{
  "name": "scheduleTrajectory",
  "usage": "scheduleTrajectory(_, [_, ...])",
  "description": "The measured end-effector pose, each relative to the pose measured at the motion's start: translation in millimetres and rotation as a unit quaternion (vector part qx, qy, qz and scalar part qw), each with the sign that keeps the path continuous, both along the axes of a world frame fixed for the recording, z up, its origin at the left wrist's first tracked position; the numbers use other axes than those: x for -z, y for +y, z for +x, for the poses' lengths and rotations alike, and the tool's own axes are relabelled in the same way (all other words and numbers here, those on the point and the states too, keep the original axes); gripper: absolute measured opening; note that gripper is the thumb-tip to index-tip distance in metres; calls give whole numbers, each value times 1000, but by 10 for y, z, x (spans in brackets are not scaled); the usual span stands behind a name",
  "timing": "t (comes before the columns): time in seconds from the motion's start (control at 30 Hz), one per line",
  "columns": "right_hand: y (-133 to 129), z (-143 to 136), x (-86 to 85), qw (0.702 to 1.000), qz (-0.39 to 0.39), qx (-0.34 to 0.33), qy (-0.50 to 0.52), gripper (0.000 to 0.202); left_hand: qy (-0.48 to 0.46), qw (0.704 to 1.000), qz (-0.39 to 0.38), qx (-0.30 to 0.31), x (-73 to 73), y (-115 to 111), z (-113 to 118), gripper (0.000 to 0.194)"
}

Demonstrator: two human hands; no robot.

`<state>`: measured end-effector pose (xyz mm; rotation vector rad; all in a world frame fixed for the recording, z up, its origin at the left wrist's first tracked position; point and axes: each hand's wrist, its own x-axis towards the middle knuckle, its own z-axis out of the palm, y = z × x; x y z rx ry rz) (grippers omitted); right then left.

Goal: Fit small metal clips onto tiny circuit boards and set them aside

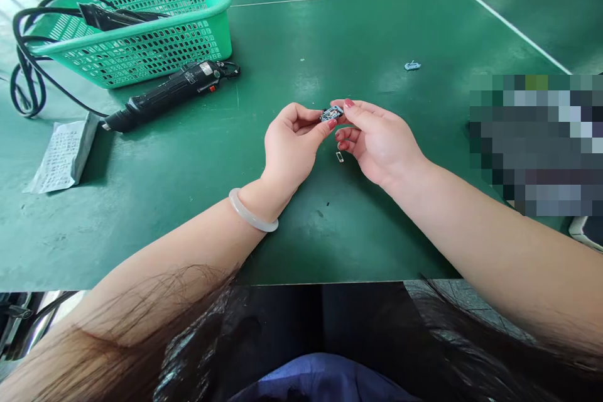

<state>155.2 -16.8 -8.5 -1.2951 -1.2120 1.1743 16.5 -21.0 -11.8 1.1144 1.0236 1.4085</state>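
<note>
A small dark-rimmed electronic part (331,114) with pale and metallic detail inside sits between my two hands, above the middle of the table. My left hand (293,138), closed, grips its left end and front edge between thumb and fingers. From the right, my right hand (380,141) pinches at the other end with thumb and forefinger, while its remaining fingers curl beneath. Those fingertips partly hide the part. Just below my right fingers is a tiny rectangular metal frame (340,156), seemingly lying on the tabletop.
On the green table (301,232), a black electric screwdriver (174,93) with a cable lies before a green plastic basket (141,31). Left of it is a paper-wrapped packet (63,154) with writing. A small grey-blue piece (412,66) lies farther back; a blurred-out area (541,144) covers the right side.
</note>
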Motion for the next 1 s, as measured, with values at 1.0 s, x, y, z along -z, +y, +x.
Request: scheduleTrajectory(1.0, [67, 307, -22, 891, 88, -149, -421, 11, 61, 996, -58, 20, 70, 119, -142, 19])
